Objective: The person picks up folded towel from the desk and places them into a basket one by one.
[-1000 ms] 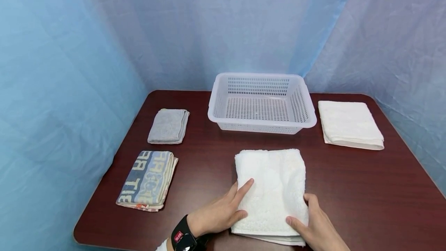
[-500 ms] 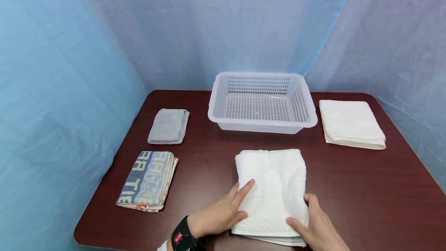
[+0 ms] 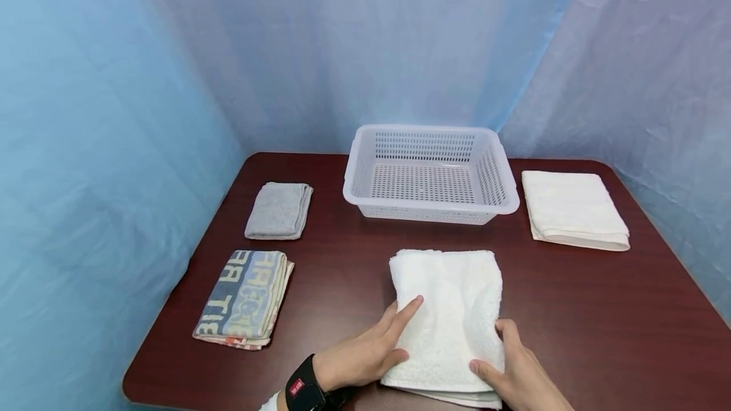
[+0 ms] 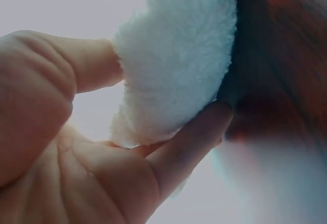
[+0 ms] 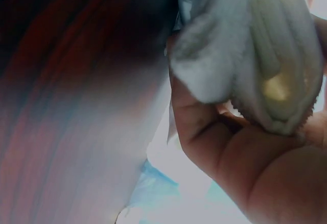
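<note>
Toward six o'clock on the table (image 3: 337, 278), we grip a folded white towel (image 3: 448, 316): our left hand (image 3: 365, 351) at its eight o'clock, one finger stretched over the top; our right hand (image 3: 518, 370) pinching its four o'clock edge, thumb uppermost.

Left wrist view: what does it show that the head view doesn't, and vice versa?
Left wrist only: the palm side of the left hand. Head only, as far as glare allows: perforated plastic basket, grey towel, blue lettered towel, second white towel, right hand. Both: left hand, the folded white towel it grips, and the dark reddish-brown tabletop.
</note>
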Motion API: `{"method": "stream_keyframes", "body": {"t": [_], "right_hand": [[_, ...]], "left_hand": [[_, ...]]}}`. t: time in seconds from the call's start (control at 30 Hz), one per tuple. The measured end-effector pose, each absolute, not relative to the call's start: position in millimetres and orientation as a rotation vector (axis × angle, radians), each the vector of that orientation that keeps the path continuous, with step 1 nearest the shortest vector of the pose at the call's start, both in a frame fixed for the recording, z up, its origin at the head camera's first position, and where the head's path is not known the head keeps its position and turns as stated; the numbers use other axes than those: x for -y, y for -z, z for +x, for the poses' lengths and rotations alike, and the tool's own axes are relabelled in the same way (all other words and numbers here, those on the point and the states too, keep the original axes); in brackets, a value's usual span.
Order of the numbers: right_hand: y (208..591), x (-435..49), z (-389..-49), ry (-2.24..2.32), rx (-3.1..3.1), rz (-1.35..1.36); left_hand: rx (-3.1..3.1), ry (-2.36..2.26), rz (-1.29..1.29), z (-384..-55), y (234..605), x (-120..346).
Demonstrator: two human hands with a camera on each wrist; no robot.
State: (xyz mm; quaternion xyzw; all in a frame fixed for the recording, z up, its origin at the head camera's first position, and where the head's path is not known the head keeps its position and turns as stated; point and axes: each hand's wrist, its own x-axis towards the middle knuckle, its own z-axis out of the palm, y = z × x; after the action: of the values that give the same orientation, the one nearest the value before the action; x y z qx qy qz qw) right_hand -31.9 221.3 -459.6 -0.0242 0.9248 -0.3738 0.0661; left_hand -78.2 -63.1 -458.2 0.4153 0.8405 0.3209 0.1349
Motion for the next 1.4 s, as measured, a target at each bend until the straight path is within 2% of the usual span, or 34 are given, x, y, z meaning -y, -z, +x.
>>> {"method": "stream_keyframes", "body": {"t": [0.4,0.63,1.1,1.4], "right_hand": [[458,-218,-29,1.164,-2.964,-0.178],[446,-217,-31,1.087,-3.023,-0.198],[427,-213,-38,1.077,-3.079,-0.218],[415,-210,-45,1.119,-3.044,-0.196]], "left_hand": [[-2.532,-1.026,1.427,-79,457,63],[-2.583,-1.128,1.469,-81,451,63],[-2.731,-1.052,1.727,-95,437,63],[-2.766,-1.031,1.700,-102,428,59]]}}
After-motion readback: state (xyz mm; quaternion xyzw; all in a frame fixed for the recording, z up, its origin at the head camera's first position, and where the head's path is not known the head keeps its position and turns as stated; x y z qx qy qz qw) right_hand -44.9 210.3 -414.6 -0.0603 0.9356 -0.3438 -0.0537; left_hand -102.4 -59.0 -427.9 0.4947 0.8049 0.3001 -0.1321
